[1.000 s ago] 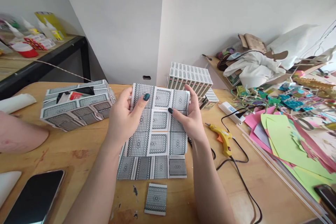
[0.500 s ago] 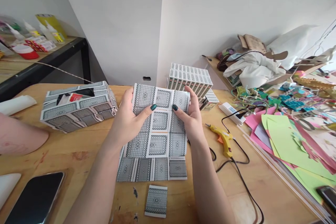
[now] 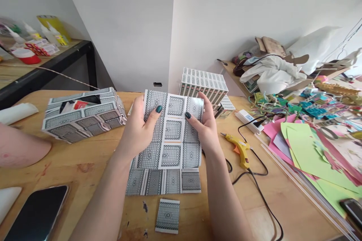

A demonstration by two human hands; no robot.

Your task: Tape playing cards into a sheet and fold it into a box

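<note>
Soft lt in here, brightest far R of glue gun [image 3: 240, 150]; slight glare on card panel [image 3: 173, 130] L of it; bottles [image 3: 58, 37] way L blurry, view edges stretched.

Card panel [image 3: 173, 130] in the grip: grey grid, dark medallions, white borders
Thumbnails [image 3: 158, 109] on the grip: dark teal
Loose card [image 3: 167, 216] below the grip: grey grid, white ends
Glue gun [image 3: 241, 146] right of the grip: yellow, orange trigger [image 3: 236, 150]
Box [image 3: 85, 124] left of the grip: grey-patterned, white-edged

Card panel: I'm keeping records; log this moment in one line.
left hand: holds card panel; right hand: holds panel; loose card: on table
</note>
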